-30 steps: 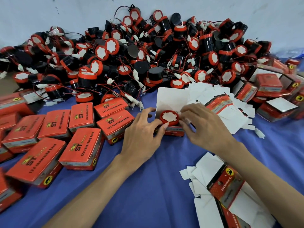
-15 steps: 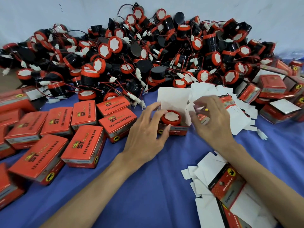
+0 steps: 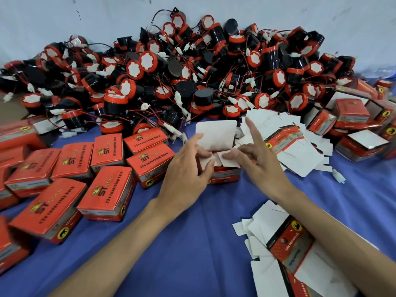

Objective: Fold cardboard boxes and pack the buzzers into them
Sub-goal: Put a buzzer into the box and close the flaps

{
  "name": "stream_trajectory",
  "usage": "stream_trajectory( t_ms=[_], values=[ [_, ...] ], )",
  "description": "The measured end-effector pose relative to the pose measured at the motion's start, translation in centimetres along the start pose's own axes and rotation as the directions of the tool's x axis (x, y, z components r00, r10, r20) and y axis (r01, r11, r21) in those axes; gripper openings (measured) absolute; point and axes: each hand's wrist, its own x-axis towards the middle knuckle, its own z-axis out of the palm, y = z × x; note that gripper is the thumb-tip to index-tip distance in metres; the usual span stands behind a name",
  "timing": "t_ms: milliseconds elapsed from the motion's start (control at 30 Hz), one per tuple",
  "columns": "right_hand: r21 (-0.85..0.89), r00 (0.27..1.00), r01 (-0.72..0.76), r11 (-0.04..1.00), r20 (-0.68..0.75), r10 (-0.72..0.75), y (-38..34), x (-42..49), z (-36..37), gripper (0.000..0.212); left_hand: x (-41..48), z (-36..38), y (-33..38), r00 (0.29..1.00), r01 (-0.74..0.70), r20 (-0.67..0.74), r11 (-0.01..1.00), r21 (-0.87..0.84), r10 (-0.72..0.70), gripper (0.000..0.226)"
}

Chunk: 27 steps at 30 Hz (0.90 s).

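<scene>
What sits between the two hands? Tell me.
In the head view, the open red box, side flaps folded in and lid flap upright, sits between left hand and right hand; both touch it.

side flaps [image 3: 227, 160] now folded in over box [image 3: 225, 175] mouth, buzzer top covered, left hand [image 3: 186, 168] fingertips move onto left flap, right hand [image 3: 261, 161] thumb drops onto right flap, index finger lifts straight

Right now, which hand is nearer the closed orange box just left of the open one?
Left. The left hand is right beside the closed orange box, on the open box's left flap; the right hand is across the open box, on its right flap.
</scene>
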Motion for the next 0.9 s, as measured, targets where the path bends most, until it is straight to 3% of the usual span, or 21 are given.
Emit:
stream_trajectory(
  t_ms=[100, 167, 233, 333, 433, 533, 733, 900],
  values=[
    [0.231, 0.998, -0.056, 0.971, 0.011, 0.055, -0.2, 0.3, -0.1, 0.029, -0.1, 0.2, -0.2, 0.998, -0.002, -0.057, 0.996, -0.088, -0.003, 0.085],
    [0.310, 0.997, -0.058, 0.949, -0.022, 0.068, -0.5, 0.2, 0.1, 0.023, -0.1, 0.2, -0.4, 0.989, -0.050, -0.142, 0.999, -0.001, 0.049, 0.090],
    [0.345, 0.997, -0.043, 0.938, -0.047, 0.062, -0.6, 0.1, 0.4, 0.025, 0.0, 0.1, -0.6, 0.983, -0.088, -0.151, 0.992, 0.085, 0.100, 0.083],
    [0.397, 0.994, -0.062, 0.916, -0.058, 0.093, -0.4, 0.2, 0.3, 0.019, 0.3, -0.3, -0.4, 0.999, -0.037, -0.003, 0.999, -0.031, 0.037, 0.046],
    [0.434, 0.996, -0.078, 0.897, -0.013, 0.093, 0.0, 0.0, 0.2, 0.010, 0.4, -0.7, -0.3, 0.998, 0.039, 0.063, 0.984, -0.174, -0.029, 0.048],
    [0.485, 0.993, -0.109, 0.867, 0.092, 0.074, 0.1, -0.4, 0.0, 0.020, 0.5, -1.1, -0.6, 0.999, 0.007, 0.052, 0.977, -0.212, 0.004, 0.042],
    [0.400, 0.996, -0.072, 0.914, 0.069, 0.049, 0.7, -0.5, 0.2, 0.023, 0.5, -1.3, -1.2, 0.986, -0.132, 0.078, 0.979, -0.153, 0.145, 0.034],
    [0.199, 0.994, 0.093, 0.976, -0.068, -0.081, 0.8, -0.5, 0.5, 0.025, 0.6, -1.3, -1.2, 0.974, -0.199, 0.092, 0.974, -0.105, 0.209, 0.036]
  ],
)
